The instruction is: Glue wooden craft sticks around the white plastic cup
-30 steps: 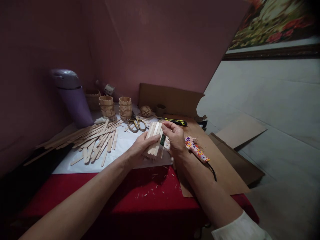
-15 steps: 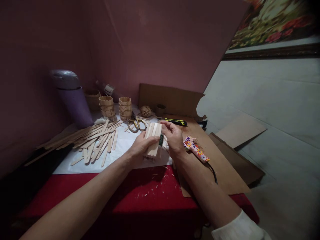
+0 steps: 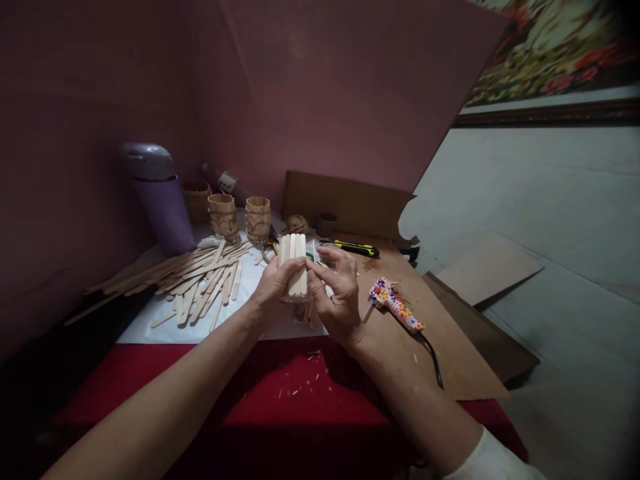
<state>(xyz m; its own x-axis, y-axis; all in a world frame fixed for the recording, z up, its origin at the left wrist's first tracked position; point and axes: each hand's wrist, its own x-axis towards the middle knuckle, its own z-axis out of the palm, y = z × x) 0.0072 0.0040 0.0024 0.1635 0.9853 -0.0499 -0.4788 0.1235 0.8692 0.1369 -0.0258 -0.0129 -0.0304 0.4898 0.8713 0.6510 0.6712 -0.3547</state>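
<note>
My left hand (image 3: 274,287) grips a clear plastic container with pale wooden craft sticks (image 3: 294,267) standing side by side over its near face. Its thumb presses across the front of the sticks. A green band (image 3: 310,255) shows on the uncovered right side. My right hand (image 3: 336,285) is curled against that right side, fingertips touching it. A narrow pale stick edge shows by those fingertips; whether they pinch it is unclear. Behind my left hand, the scissors (image 3: 269,251) are partly hidden. A flower-patterned glue gun (image 3: 395,303) lies to the right of my right hand.
Loose craft sticks (image 3: 205,287) are heaped on white paper at left. Two stick-covered cups (image 3: 258,220) stand behind, near a purple flask (image 3: 165,213). Twine (image 3: 297,225), a tape roll (image 3: 327,223) and a yellow-black cutter (image 3: 356,248) lie farther back. Brown cardboard (image 3: 440,347) covers the right side.
The container has turned more upright and shifted slightly left in the picture. My right fingers have moved down and round its right side. The view has swung slightly left.
</note>
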